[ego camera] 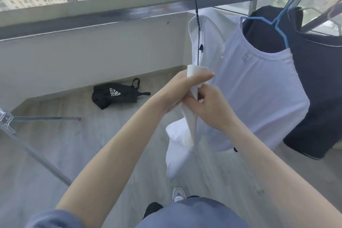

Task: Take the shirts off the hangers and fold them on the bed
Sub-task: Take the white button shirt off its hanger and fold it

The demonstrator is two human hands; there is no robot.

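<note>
Risk sits in the pull: the white shirt (209,42) hangs on its dark hanger (199,31) from the rail (148,5), so dragging the bunched cloth downward could stretch the collar or tip the hanger off. It could also jostle the white vest (259,89) touching it on the blue hanger (277,24). Both arms reach forward and meet at the shirt's side. The left hand (183,90) is closed round the gathered fabric, and the right hand (212,109), just below and touching it, pinches the same fold with curled fingers.
</note>
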